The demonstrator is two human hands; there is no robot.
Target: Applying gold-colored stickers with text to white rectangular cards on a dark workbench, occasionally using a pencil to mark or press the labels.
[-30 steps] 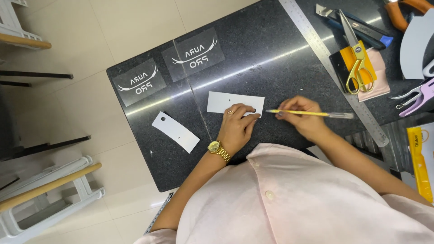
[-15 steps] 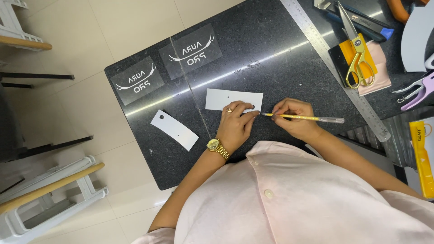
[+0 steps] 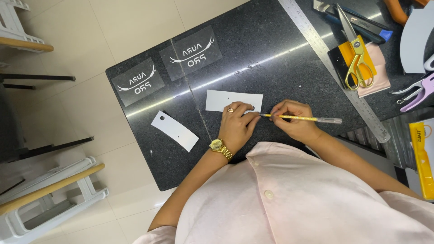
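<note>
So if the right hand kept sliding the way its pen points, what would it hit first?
The right hand points its pen leftward, tip at the white card. Going straight on, it would likely meet the left hand's fingers pressing that card first.

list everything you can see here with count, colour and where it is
dark speckled stone worktop: 1, black-grey, centre of view
white rectangular card tag: 1, white, mid-worktop, under the left hand
second white card tag: 1, white, lying loose to the left, near the front edge
clear printed film squares: 2, transparent with white print, back left of worktop
long steel ruler: 1, silver, diagonal on the right
yellow-handled scissors: 1, yellow and steel, right of ruler
lilac-handled tool: 1, lilac, far right
white plastic stool: 1, white, on the floor at lower left
yellow pencil: 1, yellow, in the right hand, tip at the tag
left hand: 1, gold watch and ring, pressing the tag
right hand: 1, gripping the pencil
</note>
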